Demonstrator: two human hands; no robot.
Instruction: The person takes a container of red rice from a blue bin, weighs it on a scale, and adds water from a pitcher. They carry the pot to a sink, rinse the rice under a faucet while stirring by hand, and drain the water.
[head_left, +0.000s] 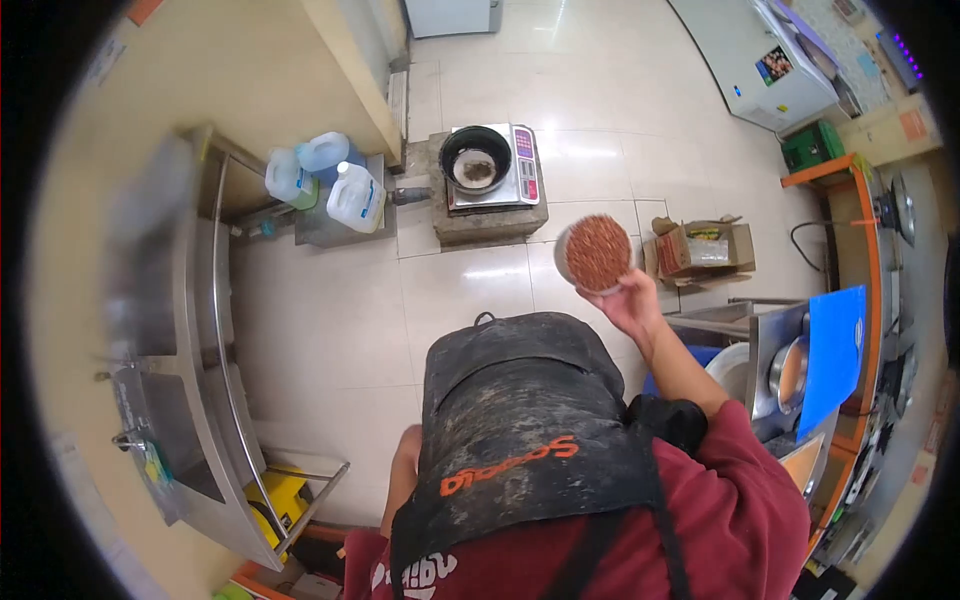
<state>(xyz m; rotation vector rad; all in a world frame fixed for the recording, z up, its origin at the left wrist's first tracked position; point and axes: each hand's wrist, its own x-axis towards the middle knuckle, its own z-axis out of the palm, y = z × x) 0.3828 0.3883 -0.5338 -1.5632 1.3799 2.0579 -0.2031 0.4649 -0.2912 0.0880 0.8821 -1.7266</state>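
Note:
My right hand (632, 303) grips the edge of a round bowl (563, 262), held out ahead over the floor. It is filled to the brim with small reddish-brown pieces (600, 252) that look like peanuts or beans. Part of my left forearm (405, 460) shows beside the black backpack (520, 400) in front of me, which hides my left hand. Farther ahead, a digital weighing scale (526, 165) rests on a stone block (487, 232). On its pan sits a black basin (505, 148) with white and darker contents (474, 168).
Several plastic jugs (357, 197) stand on a low platform at left. An open cardboard box (735, 245) lies on the floor right of the bowl. A metal sink counter (185, 400) runs along the left; a steel table (765, 345) with pans and a blue board (833, 350) stands right.

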